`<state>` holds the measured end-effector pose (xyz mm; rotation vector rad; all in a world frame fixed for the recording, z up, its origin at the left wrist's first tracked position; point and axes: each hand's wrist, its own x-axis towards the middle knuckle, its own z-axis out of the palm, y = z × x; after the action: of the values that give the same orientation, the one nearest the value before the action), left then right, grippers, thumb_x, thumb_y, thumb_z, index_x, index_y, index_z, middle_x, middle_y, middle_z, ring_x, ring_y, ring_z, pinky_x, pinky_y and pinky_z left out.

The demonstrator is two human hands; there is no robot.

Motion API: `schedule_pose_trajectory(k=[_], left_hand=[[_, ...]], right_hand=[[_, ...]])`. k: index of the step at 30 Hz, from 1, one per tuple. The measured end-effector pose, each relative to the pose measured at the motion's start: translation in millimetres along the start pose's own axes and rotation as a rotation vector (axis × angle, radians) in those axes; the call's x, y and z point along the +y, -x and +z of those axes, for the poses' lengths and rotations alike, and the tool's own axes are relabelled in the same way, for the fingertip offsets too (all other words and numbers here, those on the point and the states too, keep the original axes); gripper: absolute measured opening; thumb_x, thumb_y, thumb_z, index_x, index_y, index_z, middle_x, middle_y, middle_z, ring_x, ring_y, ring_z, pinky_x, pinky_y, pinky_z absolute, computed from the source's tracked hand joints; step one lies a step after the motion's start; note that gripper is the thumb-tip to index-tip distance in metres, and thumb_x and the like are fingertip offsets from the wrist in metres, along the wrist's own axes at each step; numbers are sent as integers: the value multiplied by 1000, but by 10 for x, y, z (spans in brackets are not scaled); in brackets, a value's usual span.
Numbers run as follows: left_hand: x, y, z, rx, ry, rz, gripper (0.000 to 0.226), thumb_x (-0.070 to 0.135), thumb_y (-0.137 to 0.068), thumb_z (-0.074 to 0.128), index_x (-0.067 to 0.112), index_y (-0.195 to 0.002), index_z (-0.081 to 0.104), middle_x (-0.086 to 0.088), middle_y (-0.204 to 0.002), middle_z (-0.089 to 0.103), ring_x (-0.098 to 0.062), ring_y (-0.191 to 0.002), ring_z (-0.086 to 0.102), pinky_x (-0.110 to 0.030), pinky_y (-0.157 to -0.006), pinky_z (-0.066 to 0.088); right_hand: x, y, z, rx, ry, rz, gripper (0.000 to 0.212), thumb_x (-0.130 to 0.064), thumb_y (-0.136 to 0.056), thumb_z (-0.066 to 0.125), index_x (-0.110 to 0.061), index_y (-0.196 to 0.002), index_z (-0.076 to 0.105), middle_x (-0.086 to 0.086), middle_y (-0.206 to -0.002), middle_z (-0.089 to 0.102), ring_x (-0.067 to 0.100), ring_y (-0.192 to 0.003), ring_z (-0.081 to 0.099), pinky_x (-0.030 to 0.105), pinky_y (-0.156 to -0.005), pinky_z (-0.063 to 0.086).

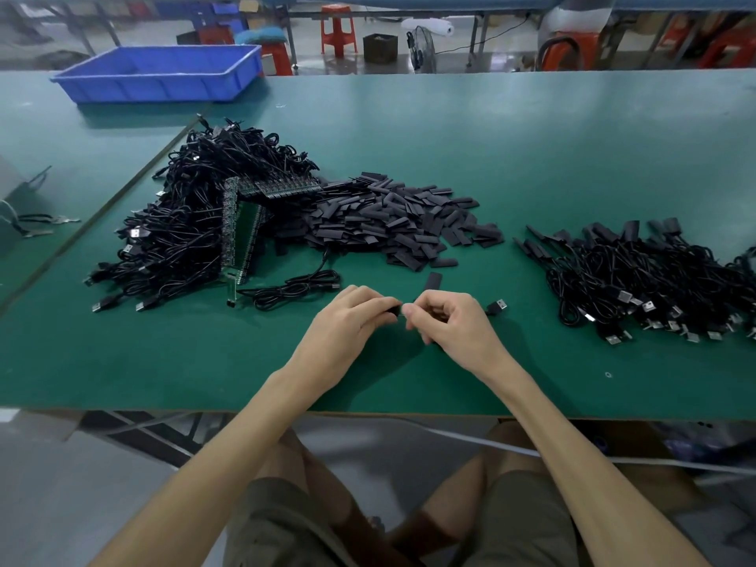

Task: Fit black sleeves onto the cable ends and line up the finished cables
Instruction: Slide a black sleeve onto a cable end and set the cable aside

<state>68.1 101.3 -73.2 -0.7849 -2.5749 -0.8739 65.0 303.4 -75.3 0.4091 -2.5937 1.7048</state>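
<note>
My left hand (347, 321) and right hand (446, 321) meet fingertip to fingertip over the near part of the green mat (409, 128). The left fingers are curled and pinch a black sleeve (393, 311), which shows as a short dark stub in the gap between the hands. The right fingers are curled tight round what I take to be the cable end (434, 317); it is mostly hidden, so I cannot tell how far it has gone into the sleeve. A USB plug (498, 306) lies just to the right of my right hand, probably the same cable's other end.

One spare sleeve (433, 281) lies just beyond my right hand, and the sleeve pile (392, 218) sits further out past both hands. Well off to my right lies the row of finished cables (638, 276), sleeved ends pointing away from me. Far out past my left hand, the heap of unsleeved cables (196, 223) is much bigger, with one coiled cable (294, 290) lying nearer that hand. I judge the job to be early: most cables remain.
</note>
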Motion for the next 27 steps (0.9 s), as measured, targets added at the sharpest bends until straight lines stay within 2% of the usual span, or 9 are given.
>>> schedule_pose_trajectory(k=[5, 9, 13, 18, 21, 24, 27], left_hand=[[-28, -34, -16, -76, 83, -85, 25, 15, -98, 65, 11, -120, 74, -1, -99, 67, -15, -92, 55, -22, -84, 43], [-54, -58, -35, -109, 226, -169, 24, 14, -96, 67, 8, -118, 76, 3, -94, 68, -2, -83, 59, -13, -79, 43], [-69, -51, -16, -125, 268, -188, 20, 14, -99, 64, 10, -113, 77, 3, -87, 69, -7, -77, 61, -16, -76, 46], [-80, -60, -3, -157, 303, -213, 17, 16, -102, 59, 14, -104, 76, 14, -83, 68, -5, -71, 60, -13, -71, 44], [-78, -73, 7, -185, 314, -231, 21, 19, -104, 56, 14, -97, 74, 10, -80, 70, -6, -67, 58, -18, -67, 46], [-66, -70, 16, -199, 333, -258, 26, 22, -106, 50, 15, -94, 71, 6, -73, 69, -11, -60, 54, -29, -62, 46], [-60, -60, 13, -171, 357, -261, 26, 24, -108, 46, 16, -97, 69, 11, -65, 64, -6, -53, 48, -26, -55, 41]], right_hand=[[9, -3, 10, 2, 57, -12, 33, -34, -102, 62, -25, -71, 69, -3, -55, 62, 7, -52, 53, 32, -63, 45], [8, -8, 9, -4, 97, -11, 35, -39, -102, 60, -27, -71, 68, -6, -55, 61, 6, -54, 53, 35, -66, 46], [13, -5, 9, -4, 97, -7, 34, -42, -101, 62, -27, -71, 69, -6, -54, 61, 5, -52, 52, 33, -64, 44], [0, -13, 13, 16, 113, -6, 38, -44, -101, 61, -27, -68, 68, -5, -52, 60, 4, -49, 50, 30, -61, 42], [5, -21, 20, 45, 122, -8, 40, -42, -102, 60, -26, -66, 66, -4, -53, 61, 5, -49, 51, 31, -61, 42], [15, -18, 31, 70, 149, -17, 42, -42, -103, 58, -26, -65, 65, -4, -53, 62, 6, -50, 53, 33, -62, 44], [16, -9, 46, 78, 180, -38, 42, -45, -104, 54, -27, -69, 66, -6, -58, 65, 8, -54, 56, 37, -63, 49]])
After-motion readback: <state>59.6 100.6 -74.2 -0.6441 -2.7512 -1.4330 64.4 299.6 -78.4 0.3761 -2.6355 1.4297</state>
